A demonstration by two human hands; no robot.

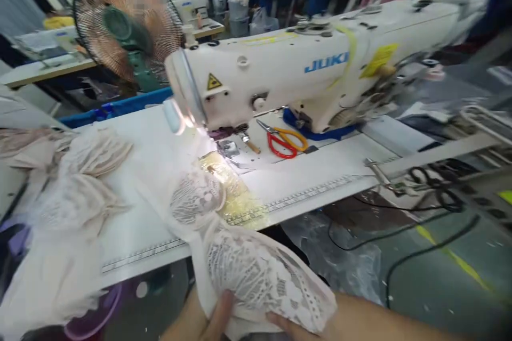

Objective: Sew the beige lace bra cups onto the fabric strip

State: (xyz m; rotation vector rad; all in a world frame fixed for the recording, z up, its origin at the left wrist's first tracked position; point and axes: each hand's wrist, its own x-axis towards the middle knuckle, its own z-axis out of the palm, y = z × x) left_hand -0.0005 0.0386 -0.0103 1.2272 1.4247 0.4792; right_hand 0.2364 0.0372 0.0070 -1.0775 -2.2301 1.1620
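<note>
Light, limp, snag-prone lace garment, pinched at its near edge by left hand and right hand; probably best held along seams.

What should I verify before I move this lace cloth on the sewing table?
1. Left grip and right grip both hold the lace cloth: ok.
2. Scissors lie apart from the cloth: ok.
3. Light falls on the needle area: ok.
4. Cloth lies flat on the table: not ok, it is bunched and hangs over the edge.
5. Needle is raised: cannot tell, too blurred.
</note>
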